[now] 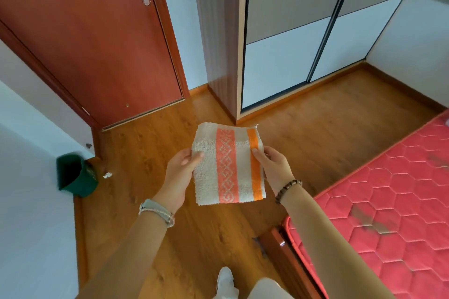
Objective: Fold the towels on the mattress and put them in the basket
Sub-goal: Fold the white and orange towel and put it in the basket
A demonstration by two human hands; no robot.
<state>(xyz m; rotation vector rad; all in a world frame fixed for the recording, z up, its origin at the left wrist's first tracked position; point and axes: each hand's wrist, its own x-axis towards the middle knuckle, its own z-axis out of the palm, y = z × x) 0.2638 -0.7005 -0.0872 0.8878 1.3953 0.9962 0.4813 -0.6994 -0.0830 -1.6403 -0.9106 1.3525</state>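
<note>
Forearms [136, 257] extend, left hand [181, 172] and right hand [274, 167] pinching opposite edges of a folded towel [228, 165] that seems ready for the green bin [75, 177] at nine o'clock.

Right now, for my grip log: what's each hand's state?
Left hand: grips the folded towel by its left edge.
Right hand: grips its right edge.

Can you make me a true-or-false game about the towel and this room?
1. Both the left hand and the right hand hold the towel. True.
2. The towel lies on the mattress. False: it is held up over the wooden floor.
3. The towel has orange stripes. True.
4. The door is wide open. False: it is shut.
5. The green container sits on the mattress. False: it stands on the floor by the wall.
</note>
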